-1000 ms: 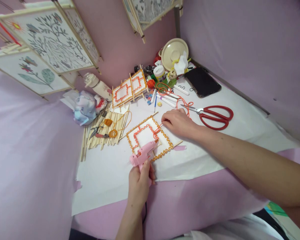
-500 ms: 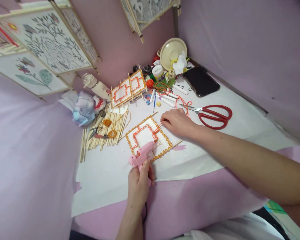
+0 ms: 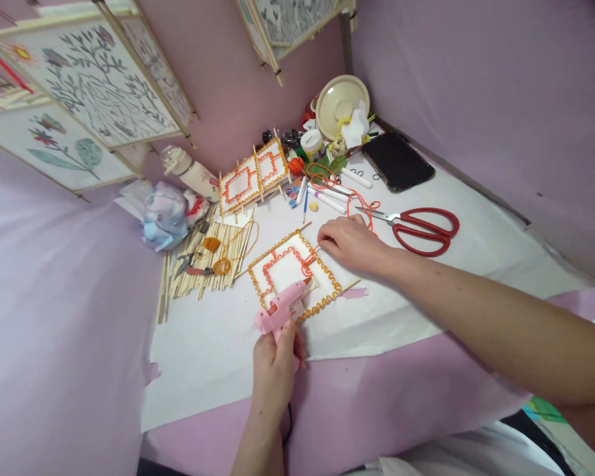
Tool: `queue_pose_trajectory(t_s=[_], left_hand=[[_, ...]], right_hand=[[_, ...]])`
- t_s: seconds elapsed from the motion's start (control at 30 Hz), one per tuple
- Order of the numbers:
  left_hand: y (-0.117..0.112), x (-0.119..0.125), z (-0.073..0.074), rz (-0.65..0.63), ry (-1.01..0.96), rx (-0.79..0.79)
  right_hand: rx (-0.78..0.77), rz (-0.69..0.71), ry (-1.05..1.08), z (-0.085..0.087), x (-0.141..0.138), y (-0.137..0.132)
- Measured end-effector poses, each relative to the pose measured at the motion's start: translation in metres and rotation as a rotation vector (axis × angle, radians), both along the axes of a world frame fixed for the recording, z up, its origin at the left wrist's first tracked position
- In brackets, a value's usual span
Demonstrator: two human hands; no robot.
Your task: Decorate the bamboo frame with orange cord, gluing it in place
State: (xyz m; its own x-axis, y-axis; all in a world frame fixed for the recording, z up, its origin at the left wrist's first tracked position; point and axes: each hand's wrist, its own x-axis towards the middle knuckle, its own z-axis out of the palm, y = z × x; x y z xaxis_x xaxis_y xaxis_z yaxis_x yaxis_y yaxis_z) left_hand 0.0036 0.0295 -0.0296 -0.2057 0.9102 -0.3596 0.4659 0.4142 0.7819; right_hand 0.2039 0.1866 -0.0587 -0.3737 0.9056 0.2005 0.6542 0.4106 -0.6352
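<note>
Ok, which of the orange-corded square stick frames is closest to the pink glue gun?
The lone frame beneath the pink glue gun; the other two sit joined, farther back.

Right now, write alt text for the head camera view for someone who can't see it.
A left hand holds a pink glue gun by its grip, its nozzle over a square stick frame edged in orange cord. A right hand rests beside the frame on white paper. Red scissors lie farther right.

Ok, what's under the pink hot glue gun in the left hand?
A square wooden-stick frame edged in wavy orange cord lies there on white paper; the frame's lower corner beneath the gun is hidden.
</note>
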Motion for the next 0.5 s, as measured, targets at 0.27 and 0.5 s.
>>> queue_pose_trajectory(t_s=[0.27, 0.5], left_hand=[[-0.0020, 0.0008, 0.0018, -0.015, -0.007, -0.001], [-0.0021, 0.0000, 0.0020, -0.020, -0.003, -0.010]], right_hand=[[-0.010, 0.000, -0.004, 0.0014, -0.0015, -0.0004], [-0.018, 0.002, -0.006, 0.0031, -0.0008, -0.0002]])
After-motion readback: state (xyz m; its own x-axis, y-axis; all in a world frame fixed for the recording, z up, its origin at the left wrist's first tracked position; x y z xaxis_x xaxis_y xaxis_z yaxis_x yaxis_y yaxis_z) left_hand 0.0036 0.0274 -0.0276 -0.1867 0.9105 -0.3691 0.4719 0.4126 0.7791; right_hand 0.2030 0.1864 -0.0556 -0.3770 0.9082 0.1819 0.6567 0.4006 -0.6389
